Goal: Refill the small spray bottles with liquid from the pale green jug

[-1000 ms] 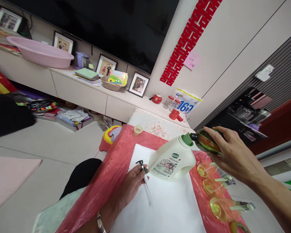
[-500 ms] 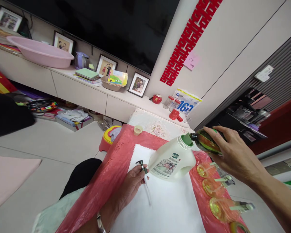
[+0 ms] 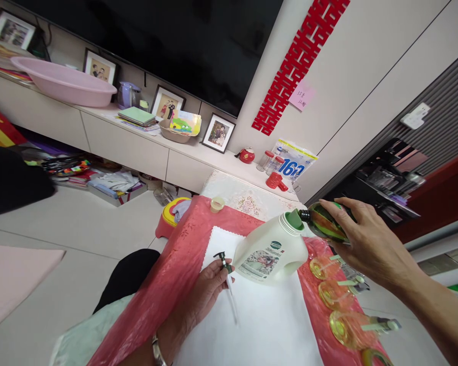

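Observation:
My right hand [image 3: 361, 231] is wrapped round a dark green bottle [image 3: 330, 222], tipped on its side. The bottle's black neck meets the green spout of a big pale detergent jug [image 3: 270, 251], which stands upright on a white sheet [image 3: 267, 325]. Whether liquid is flowing cannot be made out. Between the thumb and fingers of my left hand [image 3: 210, 282] is a pump dispenser head [image 3: 224, 262], dark green and black. Its thin translucent tube hangs down over the sheet, just left of the jug.
Several bottles of yellow liquid [image 3: 341, 328] line the right side of the red tablecloth [image 3: 168, 269]. A small cup [image 3: 217, 205] stands at the far left corner. Beyond the table, a low cabinet [image 3: 125, 140] holds photo frames and a pink basin [image 3: 66, 84]. A yellow-red stool [image 3: 170, 216] is at left.

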